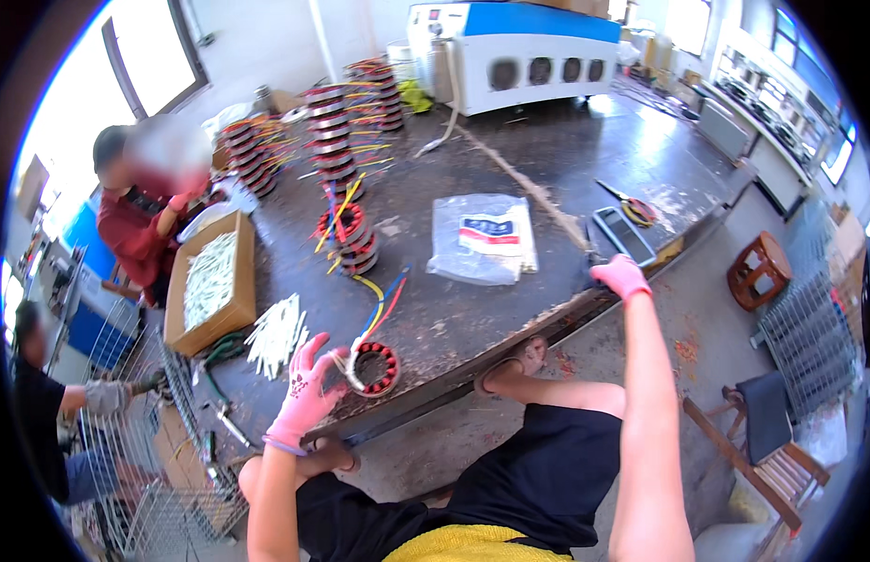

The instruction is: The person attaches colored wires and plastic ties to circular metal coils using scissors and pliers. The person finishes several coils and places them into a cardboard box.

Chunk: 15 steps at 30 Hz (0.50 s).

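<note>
A ring-shaped motor stator (376, 369) with red-brown slots lies at the table's near edge. Blue, yellow and red leads rise from it. My left hand (305, 389), in a pink glove, is at its left side, with thumb and fingertips on its rim and a pale cord there. Away to the right, my right hand (621, 276), also in a pink glove, is at the table edge with its fingers curled. A small dark thing shows by those fingertips, too unclear to name. Just beyond lie a phone-like device (625, 234) and scissors (634, 205) with red-yellow handles.
White sticks (279, 335) lie loose near a cardboard box (249, 272) full of more. Stacked stators (330, 140) stand behind. A plastic bag (482, 239) lies mid-table; a blue-white machine (529, 56) stands at the back. Two people work at left. A stool (759, 270) and chair (763, 421) stand right.
</note>
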Available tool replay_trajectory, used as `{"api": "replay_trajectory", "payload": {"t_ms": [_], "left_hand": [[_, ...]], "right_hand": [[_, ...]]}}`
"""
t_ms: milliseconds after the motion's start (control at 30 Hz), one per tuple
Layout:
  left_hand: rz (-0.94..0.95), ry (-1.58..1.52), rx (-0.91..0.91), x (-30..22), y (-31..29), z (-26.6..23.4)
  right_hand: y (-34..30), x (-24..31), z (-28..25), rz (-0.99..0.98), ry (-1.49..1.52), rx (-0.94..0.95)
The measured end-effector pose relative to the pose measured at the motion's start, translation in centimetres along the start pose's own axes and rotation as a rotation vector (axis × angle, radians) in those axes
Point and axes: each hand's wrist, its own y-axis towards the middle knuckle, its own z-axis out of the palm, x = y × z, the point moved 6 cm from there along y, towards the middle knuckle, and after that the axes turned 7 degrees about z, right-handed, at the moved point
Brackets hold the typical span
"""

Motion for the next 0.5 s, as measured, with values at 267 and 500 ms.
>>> {"api": "replay_trajectory", "payload": {"t_ms": [267,500], "left_hand": [[-0.522,-0.259,-0.305,-1.6,-10.5,0.6],[-0.401,-0.450,-0.418,-6.4,-2.3,0.4]], "right_hand": [[-18.3,3.9,5.7,-0.321,1.165,0.526],[-34.7,11.2,13.1,-0.348,1.121,1.378]]}}
